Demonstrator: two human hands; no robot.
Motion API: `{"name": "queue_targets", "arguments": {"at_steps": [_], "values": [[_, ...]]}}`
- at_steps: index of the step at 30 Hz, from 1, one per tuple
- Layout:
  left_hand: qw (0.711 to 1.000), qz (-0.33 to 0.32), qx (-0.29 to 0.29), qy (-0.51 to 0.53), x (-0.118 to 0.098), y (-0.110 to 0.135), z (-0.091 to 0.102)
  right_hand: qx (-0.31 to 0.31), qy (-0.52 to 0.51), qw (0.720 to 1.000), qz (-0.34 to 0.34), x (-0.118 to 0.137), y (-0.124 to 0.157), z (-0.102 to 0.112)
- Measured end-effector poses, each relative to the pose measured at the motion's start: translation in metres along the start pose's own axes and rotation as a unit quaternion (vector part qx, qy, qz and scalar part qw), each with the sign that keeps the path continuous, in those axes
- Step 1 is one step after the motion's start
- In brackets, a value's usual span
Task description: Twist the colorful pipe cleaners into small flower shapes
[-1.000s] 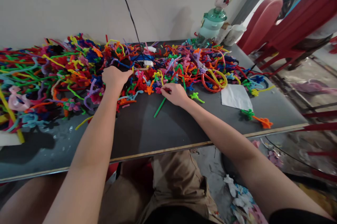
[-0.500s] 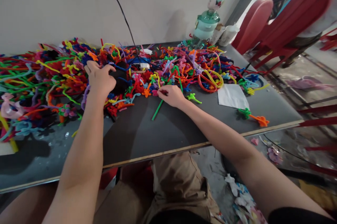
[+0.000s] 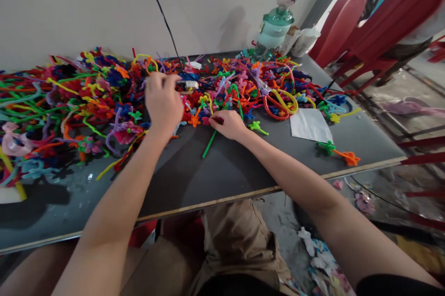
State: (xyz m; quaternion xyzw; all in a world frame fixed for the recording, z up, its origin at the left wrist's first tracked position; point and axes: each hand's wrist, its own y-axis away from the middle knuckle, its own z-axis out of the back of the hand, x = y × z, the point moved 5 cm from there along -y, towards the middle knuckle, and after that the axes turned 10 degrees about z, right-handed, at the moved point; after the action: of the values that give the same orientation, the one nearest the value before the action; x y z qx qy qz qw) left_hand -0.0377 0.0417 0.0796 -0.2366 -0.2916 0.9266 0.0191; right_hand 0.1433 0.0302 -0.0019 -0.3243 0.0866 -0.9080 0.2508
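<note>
A heap of colourful pipe cleaners and pipe-cleaner flowers (image 3: 125, 134) spreads along the dark table. Over the middle of the heap is my left hand (image 3: 164, 101), its fingers bent and apart with nothing visible in them, near a small white object (image 3: 191, 85) beside the black cord. My right hand (image 3: 228, 124) rests low at the heap's front edge, thumb and fingers pinched on a green pipe cleaner (image 3: 209, 144) whose straight end points toward me. Scissors with yellow and red handles (image 3: 290, 103) lie right of that hand, and a small light-green flower (image 3: 256, 126) is close to its wrist.
A white paper square (image 3: 310, 124) and an orange flower (image 3: 346, 157) lie at the right. Behind stand a green-topped bottle (image 3: 276, 27) and white cups (image 3: 306, 42). A black cord (image 3: 160, 6) hangs by the wall. Red chairs (image 3: 399, 18) and a seated person are beyond the table.
My left hand has moved right across the heap, from its left part to its middle. My right hand keeps its pinch on the green pipe cleaner. The view has shifted slightly.
</note>
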Motion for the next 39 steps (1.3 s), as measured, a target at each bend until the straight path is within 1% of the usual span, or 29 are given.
{"name": "queue_targets", "arguments": {"at_steps": [2, 3, 5, 7, 9, 10, 12, 16, 20, 22, 26, 30, 32, 33, 36, 37, 39], "values": [[0.998, -0.040, 0.044, 0.021, -0.019, 0.027, -0.015, -0.008, -0.005, 1.000, -0.002, 0.000, 0.000, 0.001], [0.997, -0.048, 0.052, 0.026, -0.024, 0.039, -0.022, -0.015, -0.007, 1.000, 0.001, 0.000, 0.001, 0.002], [0.995, -0.060, 0.073, 0.032, -0.027, 0.056, -0.034, -0.029, -0.010, 0.999, 0.012, 0.001, 0.001, 0.004], [0.991, -0.067, 0.111, 0.043, -0.024, 0.063, -0.044, -0.043, -0.012, 0.999, 0.025, 0.002, 0.001, 0.006], [0.987, -0.064, 0.141, 0.054, -0.018, 0.064, -0.049, -0.057, -0.013, 0.998, 0.037, 0.003, 0.001, 0.008], [0.986, -0.063, 0.146, 0.059, -0.015, 0.063, -0.050, -0.063, -0.014, 0.997, 0.042, 0.003, 0.001, 0.009], [0.985, -0.064, 0.143, 0.067, -0.012, 0.060, -0.048, -0.070, -0.020, 0.996, 0.050, 0.003, 0.001, 0.010], [0.987, -0.070, 0.126, 0.067, -0.014, 0.060, -0.043, -0.081, -0.036, 0.994, 0.067, 0.005, 0.002, 0.012], [0.987, -0.079, 0.140, 0.032, -0.016, 0.065, -0.045, -0.078, 0.000, 0.995, 0.056, 0.009, 0.005, 0.011], [0.987, -0.066, 0.146, 0.032, -0.014, 0.066, -0.046, -0.068, 0.021, 0.996, 0.050, 0.011, 0.005, 0.009], [0.985, -0.016, 0.153, 0.078, -0.008, 0.067, -0.050, -0.063, 0.024, 0.996, 0.061, 0.012, 0.005, 0.009], [0.987, -0.031, 0.144, 0.068, -0.012, 0.069, -0.047, -0.077, 0.011, 0.994, 0.071, 0.010, 0.004, 0.011], [0.990, -0.038, 0.123, 0.059, -0.016, 0.069, -0.040, -0.081, 0.006, 0.994, 0.070, 0.008, 0.004, 0.011], [0.993, -0.034, 0.103, 0.053, -0.017, 0.067, -0.035, -0.081, 0.005, 0.994, 0.068, 0.007, 0.004, 0.011], [0.999, 0.010, 0.026, 0.015, -0.012, 0.061, -0.020, -0.078, 0.006, 0.995, 0.057, 0.006, 0.004, 0.009], [0.999, 0.031, 0.009, -0.003, -0.007, 0.059, -0.017, -0.076, 0.006, 0.996, 0.055, 0.005, 0.003, 0.009], [0.997, 0.067, 0.003, -0.034, 0.002, 0.057, -0.017, -0.076, 0.003, 0.996, 0.053, 0.006, 0.003, 0.009]]}}
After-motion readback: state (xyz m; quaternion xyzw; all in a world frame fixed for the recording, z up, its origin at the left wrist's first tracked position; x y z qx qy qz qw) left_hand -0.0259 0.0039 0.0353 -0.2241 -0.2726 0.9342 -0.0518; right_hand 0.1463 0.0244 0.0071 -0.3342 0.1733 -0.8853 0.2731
